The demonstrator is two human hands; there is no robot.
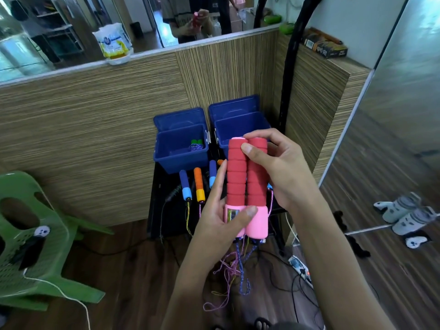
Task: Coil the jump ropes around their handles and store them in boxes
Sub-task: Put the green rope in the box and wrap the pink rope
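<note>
Two red foam jump-rope handles (238, 175) with pink ends are held side by side, upright, in front of me. My left hand (219, 210) grips their pink lower ends, thumb across the front. My right hand (273, 170) grips the tops, thumb on the foam. Their blue and pink rope (240, 265) dangles loose below. Two open blue boxes stand behind: the left box (181, 158) holds a coiled green-handled rope (197, 144); the right box (238, 132) is partly hidden by the handles. Blue-handled (185, 186) and orange-handled (198, 184) ropes lie on the black stand (157, 210).
A wood-grain partition (95, 139) rises behind the boxes. A green plastic chair (35, 246) stands at the left. Cables and a power strip (300, 267) lie on the wooden floor at the right, beside a mirrored door (392, 163).
</note>
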